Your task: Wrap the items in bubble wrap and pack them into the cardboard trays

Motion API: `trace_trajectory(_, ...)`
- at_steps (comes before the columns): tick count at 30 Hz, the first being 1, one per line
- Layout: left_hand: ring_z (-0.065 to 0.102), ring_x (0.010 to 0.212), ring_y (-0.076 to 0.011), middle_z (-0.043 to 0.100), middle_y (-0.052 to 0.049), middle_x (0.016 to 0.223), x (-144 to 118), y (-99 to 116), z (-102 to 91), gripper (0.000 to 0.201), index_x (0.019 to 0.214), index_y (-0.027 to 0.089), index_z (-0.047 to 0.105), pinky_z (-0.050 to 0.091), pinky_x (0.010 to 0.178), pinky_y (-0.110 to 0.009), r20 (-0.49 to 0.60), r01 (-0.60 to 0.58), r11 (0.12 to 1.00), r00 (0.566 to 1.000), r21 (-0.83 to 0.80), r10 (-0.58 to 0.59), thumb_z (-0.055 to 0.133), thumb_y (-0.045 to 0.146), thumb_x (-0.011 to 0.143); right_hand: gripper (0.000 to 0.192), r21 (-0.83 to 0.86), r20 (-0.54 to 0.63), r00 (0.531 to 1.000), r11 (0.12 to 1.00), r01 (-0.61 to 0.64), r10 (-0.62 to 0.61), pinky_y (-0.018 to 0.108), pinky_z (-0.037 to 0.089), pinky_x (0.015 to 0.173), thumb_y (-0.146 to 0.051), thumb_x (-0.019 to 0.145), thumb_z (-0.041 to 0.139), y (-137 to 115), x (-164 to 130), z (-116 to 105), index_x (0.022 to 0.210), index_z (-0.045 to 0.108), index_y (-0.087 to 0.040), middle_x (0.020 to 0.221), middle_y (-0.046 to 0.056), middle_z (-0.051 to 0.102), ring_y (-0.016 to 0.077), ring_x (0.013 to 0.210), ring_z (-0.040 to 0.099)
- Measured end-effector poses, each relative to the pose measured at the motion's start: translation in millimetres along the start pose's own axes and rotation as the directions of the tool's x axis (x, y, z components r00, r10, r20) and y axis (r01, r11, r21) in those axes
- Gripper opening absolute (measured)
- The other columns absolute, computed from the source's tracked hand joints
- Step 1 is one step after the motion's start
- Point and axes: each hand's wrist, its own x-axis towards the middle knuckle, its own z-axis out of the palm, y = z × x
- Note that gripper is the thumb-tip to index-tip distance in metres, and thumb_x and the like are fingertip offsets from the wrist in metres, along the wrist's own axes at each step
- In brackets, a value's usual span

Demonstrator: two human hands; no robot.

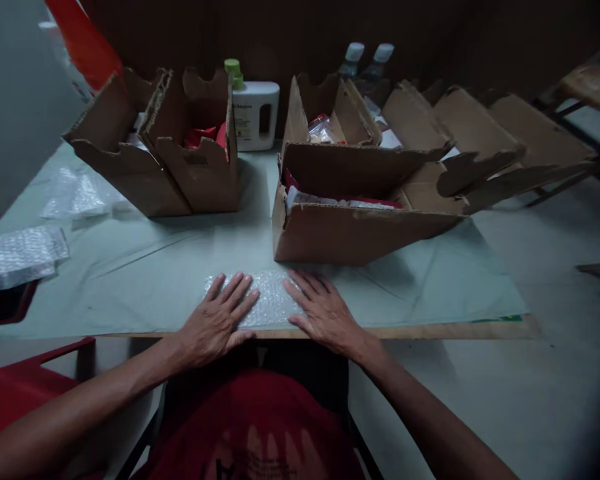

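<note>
A clear bubble wrap piece lies flat on the table near its front edge. My left hand rests palm down on its left end, fingers stretched out and somewhat apart. Across from it, my right hand lies flat on the right end, also with fingers extended. Neither hand grips anything. The middle of the wrap shows between the two hands; its ends are partly hidden under the fingers. Just beyond my right hand stands an open cardboard box with dark red and white packets in it.
More bubble wrap lies at the left, over a dark, red-edged flat object. Cardboard bins stand at the back left, beside a white jug. Further bins line the right, with two capped bottles behind.
</note>
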Motion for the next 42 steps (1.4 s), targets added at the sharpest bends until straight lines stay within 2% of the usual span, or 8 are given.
trace_trajectory(6,0.032,0.151,-0.0332,0.034,-0.013,0.165,-7.3,-18.3,-18.4,0.054,0.153,0.026,0.042,0.027,0.122,-0.055,-0.052,0.088,0.994,0.994,-0.061,-0.091,0.044,0.044,0.102,0.046,0.043,-0.167,0.966,0.980,-0.193,0.198,0.047,0.042,0.105,-0.038,0.106,0.035,27.9,-45.7,-15.2,0.133,0.064,-0.015,0.138,0.015,0.064,0.0290,0.126,0.057)
trace_trajectory(12,0.062,0.106,-0.0334,0.069,-0.017,0.116,17.4,-30.8,-43.3,0.047,0.132,0.016,0.062,0.050,0.092,-0.049,-0.006,0.354,0.935,0.935,0.014,-0.354,0.060,0.035,0.089,0.039,0.130,-0.158,0.865,0.878,-0.461,0.477,0.042,0.045,0.090,-0.045,0.099,0.049,10.0,-6.8,-28.4,0.106,0.074,-0.015,0.103,0.013,0.076,0.0301,0.098,0.067)
trace_trajectory(21,0.063,0.084,-0.0249,0.068,-0.008,0.085,30.1,-40.6,-55.2,0.010,0.078,0.019,0.065,0.047,0.075,-0.034,0.215,0.368,0.928,0.912,-0.058,-0.348,0.062,0.028,0.082,0.008,0.558,-0.070,0.875,0.745,-0.364,0.480,0.027,0.045,0.068,-0.025,0.083,0.062,-11.0,26.4,-19.7,0.085,0.066,-0.019,0.079,0.002,0.069,0.0176,0.073,0.063)
trace_trajectory(25,0.064,0.091,-0.0232,0.068,-0.007,0.101,16.8,-43.3,-64.5,0.007,0.088,0.020,0.064,0.049,0.083,-0.037,-0.183,0.238,0.956,0.946,-0.172,-0.269,0.058,0.019,0.084,0.030,0.692,-0.373,0.797,0.715,-0.101,0.474,0.028,0.051,0.073,-0.025,0.087,0.063,-20.1,15.5,-44.4,0.117,0.063,-0.020,0.095,0.003,0.071,0.0172,0.081,0.066)
trace_trajectory(28,0.061,0.113,-0.0276,0.066,-0.010,0.121,16.0,-44.6,-75.4,0.011,0.088,0.021,0.063,0.048,0.096,-0.045,-0.559,0.147,0.988,0.817,-0.038,-0.143,0.059,0.013,0.083,0.047,0.439,-0.660,0.709,0.893,0.097,0.248,0.033,0.050,0.083,-0.015,0.090,0.062,-37.1,10.3,-67.8,0.136,0.054,-0.023,0.107,0.006,0.071,0.0189,0.092,0.065)
trace_trajectory(32,0.057,0.124,-0.0274,0.063,-0.010,0.132,38.9,-59.3,-70.3,0.015,0.090,0.021,0.065,0.045,0.105,-0.048,-0.717,0.118,0.992,0.695,0.044,-0.051,0.058,0.009,0.085,0.030,0.122,-0.686,0.715,0.949,0.292,-0.132,0.037,0.044,0.088,-0.010,0.094,0.053,-69.0,14.5,-65.0,0.123,0.060,-0.017,0.097,0.006,0.072,0.0211,0.097,0.061)
trace_trajectory(37,0.050,0.134,-0.0318,0.061,-0.015,0.137,62.8,-90.3,-34.6,0.026,0.103,0.018,0.068,0.045,0.108,-0.055,-0.391,0.159,0.986,0.906,-0.045,-0.164,0.052,0.007,0.085,0.017,0.049,-0.444,0.867,0.960,0.275,-0.226,0.037,0.039,0.089,-0.011,0.096,0.051,-97.4,35.4,-12.3,0.096,0.066,-0.018,0.088,0.005,0.070,0.0204,0.090,0.057)
trace_trajectory(42,0.037,0.146,-0.0341,0.046,-0.016,0.154,9.5,-85.0,-38.8,0.064,0.138,0.019,0.055,0.035,0.117,-0.061,-0.261,0.126,0.982,0.952,-0.144,-0.160,0.048,0.004,0.076,0.013,0.268,-0.308,0.942,0.938,0.221,-0.135,0.034,0.039,0.083,-0.009,0.092,0.060,-94.9,48.7,11.7,0.098,0.066,-0.019,0.092,0.005,0.070,0.0187,0.088,0.059)
